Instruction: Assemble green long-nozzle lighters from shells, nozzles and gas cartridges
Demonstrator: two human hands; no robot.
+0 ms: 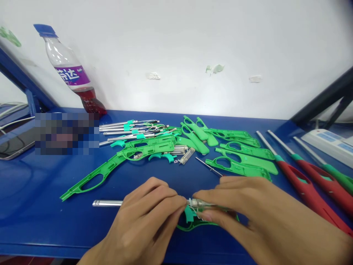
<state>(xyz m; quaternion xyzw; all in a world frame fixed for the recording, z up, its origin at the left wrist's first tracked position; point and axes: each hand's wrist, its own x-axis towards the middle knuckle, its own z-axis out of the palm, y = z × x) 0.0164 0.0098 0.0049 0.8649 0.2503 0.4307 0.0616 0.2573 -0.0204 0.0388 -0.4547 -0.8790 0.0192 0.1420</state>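
Observation:
Near the front of the table, my left hand is closed over a part-built stick lighter, whose metal tube sticks out to the left. My right hand pinches a clear fuel tank between thumb and fingers. The tank's valve end meets my left fingertips. Below it show a teal trigger, thin white wires, and the curved edge of a green handle shell. My hands cover most of that shell. Behind my right hand lies a thin metal rod.
Green shell halves, metal tubes with wires, loose teal triggers and clear tanks lie behind my hands. Red-handled lighters lie right, beside a white power strip. A soda bottle and a phone are left.

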